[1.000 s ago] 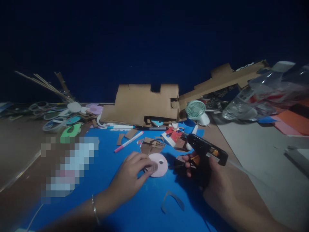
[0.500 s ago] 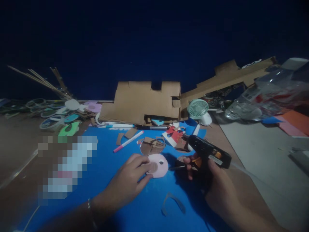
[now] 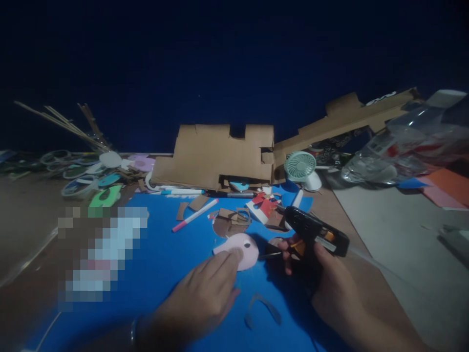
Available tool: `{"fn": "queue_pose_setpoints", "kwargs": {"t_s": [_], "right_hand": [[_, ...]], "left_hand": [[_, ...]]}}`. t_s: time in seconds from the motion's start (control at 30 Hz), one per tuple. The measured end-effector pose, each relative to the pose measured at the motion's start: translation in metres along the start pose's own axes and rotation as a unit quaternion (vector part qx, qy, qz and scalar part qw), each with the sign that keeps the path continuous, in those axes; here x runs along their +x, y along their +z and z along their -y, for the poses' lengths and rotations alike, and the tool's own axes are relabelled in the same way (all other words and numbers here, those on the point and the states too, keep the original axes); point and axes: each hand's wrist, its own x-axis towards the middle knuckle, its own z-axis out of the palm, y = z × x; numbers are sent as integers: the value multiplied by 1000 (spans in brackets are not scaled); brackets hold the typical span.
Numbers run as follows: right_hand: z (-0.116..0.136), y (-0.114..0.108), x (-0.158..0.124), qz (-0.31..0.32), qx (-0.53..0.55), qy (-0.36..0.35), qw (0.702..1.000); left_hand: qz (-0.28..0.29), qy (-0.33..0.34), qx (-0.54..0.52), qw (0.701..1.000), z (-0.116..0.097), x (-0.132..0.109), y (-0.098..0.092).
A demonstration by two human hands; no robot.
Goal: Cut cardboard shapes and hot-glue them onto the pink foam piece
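A pink paper cutout (image 3: 248, 252), rounded with a dark eye spot and a longer end at left, lies on the blue sheet (image 3: 150, 244). My left hand (image 3: 207, 291) reaches over its lower left part, fingers together and fingertips on a small greyish piece on the cutout; the thumb side hangs past its lower edge. In my right hand (image 3: 326, 274) is a black hot glue gun (image 3: 311, 227) with an orange trigger, its nozzle pointing up and left. Just right of the cutout, the gun's thin metal stand shows beside my right fingers. A curved grey strip (image 3: 269, 308) lies below.
Cardboard (image 3: 220, 151) stands at the back beside a mint fan (image 3: 301, 166). A pink-capped marker (image 3: 196, 215) and paper scraps (image 3: 230, 222) lie beyond the cutout. Craft bits and sticks (image 3: 69, 127) crowd the left; a plastic bag (image 3: 406, 142) sits at right.
My left hand has shifted down, its fingers now drawn together, uncovering the upper left end of the pink cutout. The right hand and glue gun have barely moved.
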Motion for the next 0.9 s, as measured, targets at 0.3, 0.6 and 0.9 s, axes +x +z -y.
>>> {"fn": "queue_pose_setpoints", "kwargs": {"t_s": [0.3, 0.6, 0.9], "right_hand": [[0, -1, 1, 16, 13, 11, 1000], [1, 0, 1, 28, 1, 0, 1000], [5, 4, -1, 21, -8, -27, 999]], "left_hand": [[24, -19, -33, 999, -2, -2, 4], [85, -92, -85, 989, -4, 8, 5], [39, -69, -66, 995, -5, 5, 1]]}}
